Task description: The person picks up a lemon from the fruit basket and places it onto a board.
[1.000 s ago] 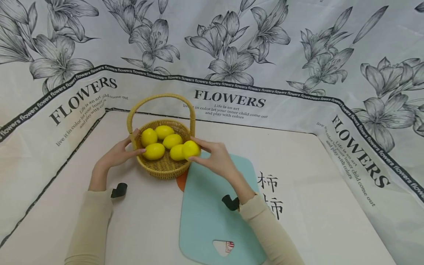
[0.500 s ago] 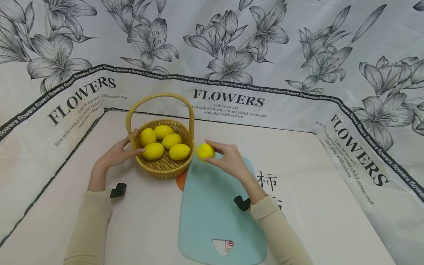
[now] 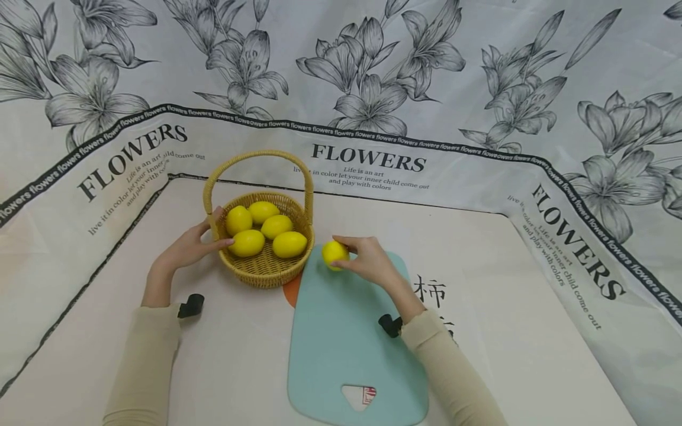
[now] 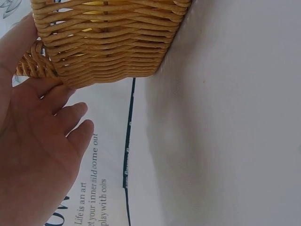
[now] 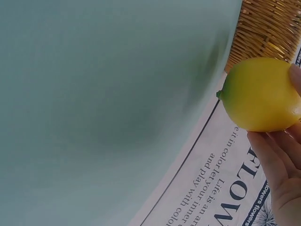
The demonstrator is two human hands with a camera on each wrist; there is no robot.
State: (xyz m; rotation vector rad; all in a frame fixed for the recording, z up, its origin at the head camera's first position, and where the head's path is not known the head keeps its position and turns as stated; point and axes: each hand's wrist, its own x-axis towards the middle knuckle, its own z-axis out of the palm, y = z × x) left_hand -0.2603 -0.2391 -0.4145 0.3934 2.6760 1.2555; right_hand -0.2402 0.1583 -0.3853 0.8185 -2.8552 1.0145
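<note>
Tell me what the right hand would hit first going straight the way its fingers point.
Most likely the wicker basket: the right hand points toward it, with the pinched lemon leading, so that lemon would probably make contact. Height is hard to judge, so exactly where it would touch is unclear.

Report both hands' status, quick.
Left hand: closed, gripping the wicker basket at its side.
Right hand: closed, pinching a yellow lemon between thumb and fingers.
</note>
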